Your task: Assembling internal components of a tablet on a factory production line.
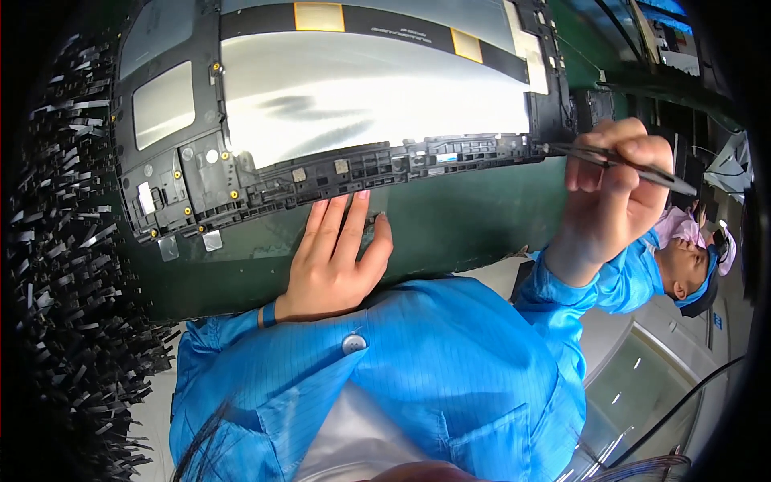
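Note:
A large flat panel (pixel 361 96) with a shiny silver back and a black frame lies on the dark green table (pixel 466 225). My left hand (pixel 337 257) rests flat on the table, fingers apart, its fingertips touching the panel's black lower frame edge (pixel 385 165). My right hand (pixel 614 189) is closed on black tweezers (pixel 618 161) at the panel's lower right corner. The tweezers' tips point left at that corner of the frame. Both sleeves are blue.
A dense rack of thin black strips (pixel 72 281) fills the left side. Another person in a blue coat and cap (pixel 691 265) is at the right. More equipment and cables (pixel 723 145) stand behind the right hand.

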Tool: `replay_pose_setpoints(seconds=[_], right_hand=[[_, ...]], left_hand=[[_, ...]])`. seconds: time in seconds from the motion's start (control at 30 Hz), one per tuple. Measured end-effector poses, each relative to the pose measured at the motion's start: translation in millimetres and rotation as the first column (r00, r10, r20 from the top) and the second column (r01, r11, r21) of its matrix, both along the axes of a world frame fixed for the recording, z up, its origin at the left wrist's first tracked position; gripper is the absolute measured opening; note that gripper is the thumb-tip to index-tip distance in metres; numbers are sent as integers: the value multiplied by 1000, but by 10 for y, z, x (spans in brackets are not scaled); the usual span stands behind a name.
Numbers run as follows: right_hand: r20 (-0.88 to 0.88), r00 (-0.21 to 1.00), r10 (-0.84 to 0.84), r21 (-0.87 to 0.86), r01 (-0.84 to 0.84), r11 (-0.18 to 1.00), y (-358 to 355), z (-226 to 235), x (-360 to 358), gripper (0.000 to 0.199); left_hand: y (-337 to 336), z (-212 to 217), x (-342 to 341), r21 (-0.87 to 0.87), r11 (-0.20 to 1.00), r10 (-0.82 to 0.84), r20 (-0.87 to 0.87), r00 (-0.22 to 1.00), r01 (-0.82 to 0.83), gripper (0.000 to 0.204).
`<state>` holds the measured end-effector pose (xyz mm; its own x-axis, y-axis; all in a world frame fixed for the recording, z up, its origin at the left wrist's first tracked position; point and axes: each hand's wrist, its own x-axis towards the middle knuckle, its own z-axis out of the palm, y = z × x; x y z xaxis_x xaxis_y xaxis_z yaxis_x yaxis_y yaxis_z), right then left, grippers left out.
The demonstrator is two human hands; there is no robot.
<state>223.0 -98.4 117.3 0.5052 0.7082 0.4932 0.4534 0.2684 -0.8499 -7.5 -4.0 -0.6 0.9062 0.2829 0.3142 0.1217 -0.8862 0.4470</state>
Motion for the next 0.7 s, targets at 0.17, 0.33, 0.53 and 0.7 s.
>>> replay_pose_setpoints(seconds=[0.17, 0.33, 0.53, 0.7], right_hand=[[86, 993, 85, -79, -78, 994, 118, 80, 55, 22], [58, 992, 114, -90, -109, 990, 126, 92, 67, 22], [97, 989, 108, -122, -96, 988, 152, 132, 24, 21], [308, 939, 153, -148, -111, 983, 154, 187, 74, 29]], left_hand=[[-20, -51, -19, 13, 1000, 17, 9, 1000, -17, 32], [-8, -45, -28, 3, 1000, 6, -3, 1000, -6, 31], [-8, -61, -44, 9, 1000, 12, 6, 1000, -12, 31], [-12, -24, -51, 6, 1000, 6, -10, 1000, -6, 31]])
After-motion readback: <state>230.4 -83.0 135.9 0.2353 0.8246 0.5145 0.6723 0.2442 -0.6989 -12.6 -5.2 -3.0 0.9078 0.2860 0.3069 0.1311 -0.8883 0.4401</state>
